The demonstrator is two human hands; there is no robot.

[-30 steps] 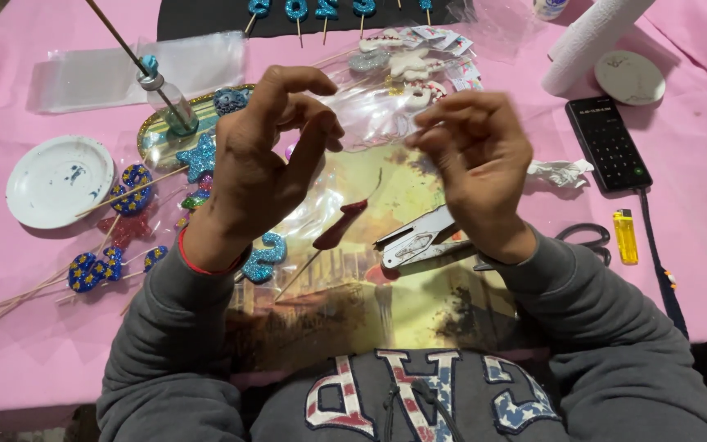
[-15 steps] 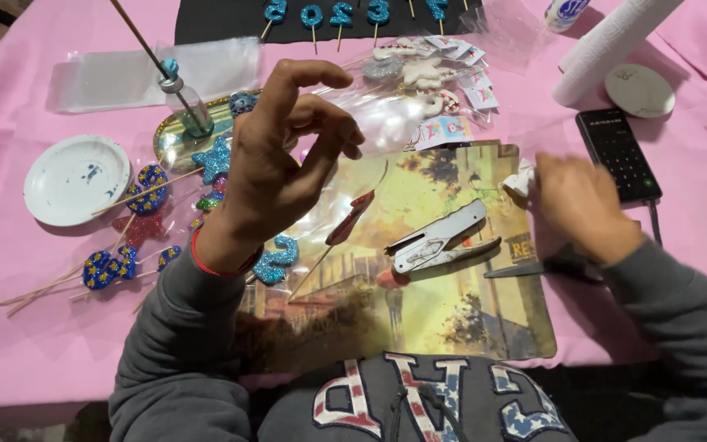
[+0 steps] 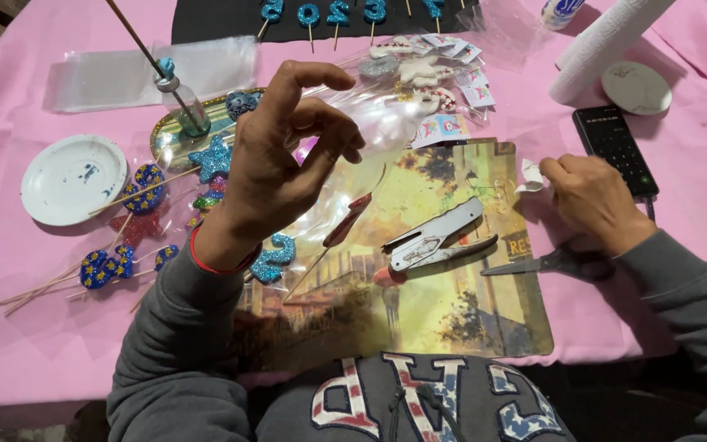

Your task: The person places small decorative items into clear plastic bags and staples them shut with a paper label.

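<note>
The clear cellophane bag (image 3: 370,176) is hard to trace against the picture mat (image 3: 452,311); only its glints show, and whether the left hand (image 3: 276,168) pinches its edge cannot be told. That hand is raised, fingers curled, thumb near the fingertips. The right hand (image 3: 591,200) rests low on the pink worktop (image 3: 689,205), closed on a small white scrap (image 3: 531,176) (beside the stapler (image 3: 435,237)). A little glass bottle (image 3: 186,106) holds a stick.
</note>
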